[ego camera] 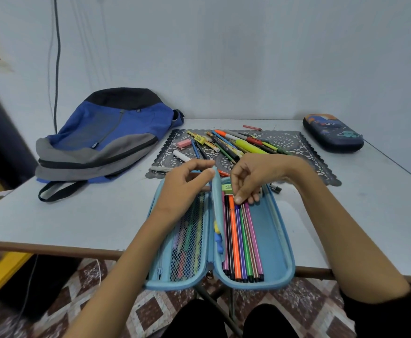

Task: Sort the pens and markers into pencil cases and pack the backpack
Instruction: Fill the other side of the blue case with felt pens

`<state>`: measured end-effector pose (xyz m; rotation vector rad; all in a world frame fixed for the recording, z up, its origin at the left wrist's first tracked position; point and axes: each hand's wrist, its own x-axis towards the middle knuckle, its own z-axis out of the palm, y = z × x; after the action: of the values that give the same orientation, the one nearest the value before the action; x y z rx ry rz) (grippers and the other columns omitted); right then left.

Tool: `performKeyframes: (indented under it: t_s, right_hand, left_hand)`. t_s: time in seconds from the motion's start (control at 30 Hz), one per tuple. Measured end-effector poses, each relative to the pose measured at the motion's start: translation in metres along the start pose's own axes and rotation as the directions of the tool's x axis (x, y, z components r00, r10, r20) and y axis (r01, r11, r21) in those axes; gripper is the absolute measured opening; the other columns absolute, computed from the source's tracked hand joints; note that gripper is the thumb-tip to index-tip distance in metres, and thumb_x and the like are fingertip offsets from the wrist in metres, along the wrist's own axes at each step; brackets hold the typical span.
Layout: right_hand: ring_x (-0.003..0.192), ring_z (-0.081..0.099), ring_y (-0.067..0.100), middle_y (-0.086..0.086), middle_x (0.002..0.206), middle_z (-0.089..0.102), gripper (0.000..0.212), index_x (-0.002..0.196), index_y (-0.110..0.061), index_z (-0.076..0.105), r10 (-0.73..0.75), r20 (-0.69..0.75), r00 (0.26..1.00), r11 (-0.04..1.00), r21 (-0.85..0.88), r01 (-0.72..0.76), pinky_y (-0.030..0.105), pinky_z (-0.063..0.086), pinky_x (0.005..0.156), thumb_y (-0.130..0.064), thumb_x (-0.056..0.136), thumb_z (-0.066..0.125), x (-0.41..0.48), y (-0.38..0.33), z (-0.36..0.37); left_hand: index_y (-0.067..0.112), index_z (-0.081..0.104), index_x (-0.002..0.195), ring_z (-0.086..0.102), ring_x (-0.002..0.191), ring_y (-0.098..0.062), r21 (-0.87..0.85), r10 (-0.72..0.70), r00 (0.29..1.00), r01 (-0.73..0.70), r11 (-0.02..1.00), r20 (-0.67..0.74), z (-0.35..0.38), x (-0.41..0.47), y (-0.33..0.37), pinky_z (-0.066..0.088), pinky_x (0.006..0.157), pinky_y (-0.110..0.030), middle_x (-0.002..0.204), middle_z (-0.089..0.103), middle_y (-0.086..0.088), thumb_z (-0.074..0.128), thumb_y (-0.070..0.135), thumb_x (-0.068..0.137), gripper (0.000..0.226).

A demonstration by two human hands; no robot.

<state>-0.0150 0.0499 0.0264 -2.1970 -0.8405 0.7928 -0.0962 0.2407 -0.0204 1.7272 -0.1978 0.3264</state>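
Head view: right hand (pixel 250 180) apparently pinching felt pens (pixel 242 242) inside open pencil case (pixel 278 240), left hand (pixel 187 186) grasping its divider (pixel 217 203).

the person has two bare arms and wears no rings or watch. the left hand (pixel 187 184) and right hand (pixel 253 176) are bare too. a short black sleeve (pixel 389 311) covers the right upper arm. black trousers (pixel 224 320) cover both legs.
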Motion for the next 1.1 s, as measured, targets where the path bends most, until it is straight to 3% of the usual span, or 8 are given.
performKeyframes:
  t_s: [0.27,0.4,0.47,0.57,0.73,0.83,0.97,1.1]
  right_hand:
    - [0.051,0.057,0.018,0.009,0.064,0.069,0.011,0.08,-0.005,0.069,-0.002,0.034,0.999,1.0,-0.024,0.003,0.019,0.044,0.043,-0.004,0.076,0.079,0.004,0.004,-0.002]
    - [0.055,0.061,0.016,0.009,0.069,0.069,0.012,0.092,0.0,0.069,-0.061,-0.207,0.977,0.998,0.009,0.064,0.021,0.047,0.047,-0.008,0.084,0.072,-0.002,0.008,-0.01]
    - [0.058,0.062,0.015,0.007,0.072,0.069,0.009,0.095,-0.002,0.069,-0.07,-0.471,0.879,0.989,0.086,0.124,0.023,0.05,0.049,-0.005,0.087,0.068,-0.001,0.014,-0.016]
    - [0.061,0.062,0.018,0.011,0.082,0.067,0.014,0.096,0.0,0.069,0.061,-0.777,0.626,0.956,0.227,0.189,0.024,0.052,0.05,0.006,0.086,0.061,0.007,0.03,-0.032]
    - [0.076,0.061,0.021,0.012,0.088,0.068,0.021,0.089,-0.007,0.072,0.141,-0.901,0.41,0.989,0.15,-0.01,0.029,0.053,0.065,0.009,0.081,0.061,0.02,0.056,-0.047]
    - [0.085,0.06,0.017,0.009,0.09,0.067,0.019,0.089,-0.011,0.073,0.126,-0.893,0.433,0.988,0.076,-0.132,0.024,0.043,0.072,0.004,0.082,0.065,0.024,0.065,-0.048]
    - [0.101,0.063,0.024,0.012,0.107,0.07,0.025,0.099,-0.01,0.072,0.113,-0.868,0.483,0.973,-0.002,-0.231,0.035,0.049,0.089,0.005,0.085,0.058,0.033,0.081,-0.05]
    - [0.099,0.063,0.029,0.016,0.109,0.069,0.025,0.108,-0.006,0.071,0.134,-0.852,0.507,0.951,-0.034,-0.308,0.031,0.045,0.084,0.001,0.089,0.056,0.035,0.09,-0.051]
  left_hand:
    - [0.011,0.069,0.114,0.069,0.09,-0.011,-0.003,0.008,1.0,-0.008,1.0,0.006,0.0,-0.001,0.001,0.053,0.072,-0.019,0.106,0.072,-0.003,0.061,0.014,0.094,0.021]
    - [0.01,0.069,0.114,0.068,0.088,-0.008,-0.007,0.01,1.0,-0.01,1.0,0.008,0.0,-0.001,0.001,0.052,0.07,-0.016,0.106,0.072,-0.003,0.061,0.014,0.094,0.021]
    - [0.011,0.069,0.114,0.068,0.088,-0.008,-0.004,0.01,1.0,-0.01,1.0,0.011,0.0,-0.002,0.001,0.051,0.069,-0.015,0.106,0.072,-0.002,0.061,0.015,0.094,0.022]
    - [0.012,0.069,0.114,0.068,0.087,-0.008,-0.003,0.005,1.0,-0.005,1.0,0.015,-0.001,-0.002,0.002,0.052,0.069,-0.016,0.106,0.072,-0.001,0.061,0.015,0.094,0.022]
    - [0.011,0.069,0.114,0.068,0.09,-0.01,-0.012,-0.002,1.0,0.002,1.0,0.016,0.0,-0.002,0.002,0.051,0.069,-0.016,0.107,0.072,-0.002,0.061,0.015,0.094,0.022]
    - [0.012,0.069,0.114,0.068,0.093,-0.014,-0.014,-0.006,1.0,0.006,1.0,0.014,0.0,-0.003,0.002,0.052,0.07,-0.017,0.107,0.072,-0.002,0.061,0.015,0.094,0.022]
    - [0.012,0.069,0.114,0.069,0.094,-0.017,-0.011,-0.005,1.0,0.005,1.0,0.018,-0.001,-0.002,0.002,0.052,0.07,-0.017,0.106,0.072,-0.002,0.061,0.015,0.094,0.021]
    - [0.013,0.07,0.113,0.069,0.094,-0.017,-0.009,-0.003,1.0,0.003,1.0,0.019,-0.001,-0.002,0.001,0.053,0.071,-0.019,0.105,0.072,-0.003,0.061,0.015,0.094,0.021]
